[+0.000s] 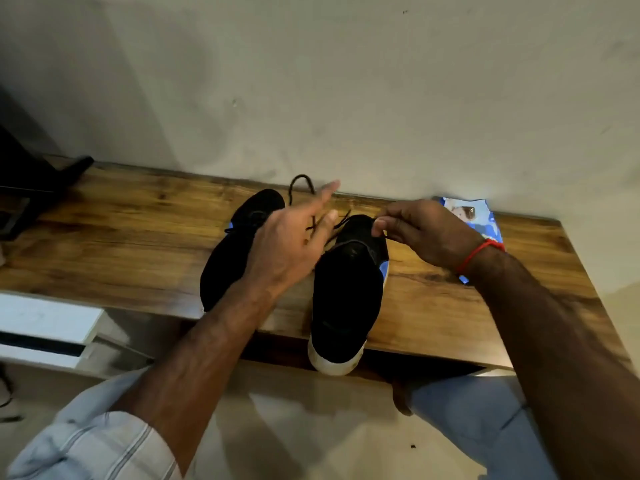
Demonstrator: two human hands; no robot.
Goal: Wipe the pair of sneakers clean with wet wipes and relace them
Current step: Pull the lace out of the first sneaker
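Observation:
Two black sneakers stand side by side on a wooden table (121,237). The left sneaker (225,271) is partly hidden by my left forearm. On the right sneaker (346,299), the white toe hangs over the table's front edge. My left hand (294,244) hovers between the two, index and middle fingers stretched out, with a black shoelace (301,180) running between them and looping up behind. My right hand (422,233) pinches the lace's other end at the right sneaker's collar. A blue pack of wet wipes (485,223) lies behind my right wrist.
The table stands against a pale wall (346,98). Dark equipment (31,188) sits on the table's far left end. A white unit (45,327) stands low at the left. My knee in blue jeans (478,417) is below the table's front edge.

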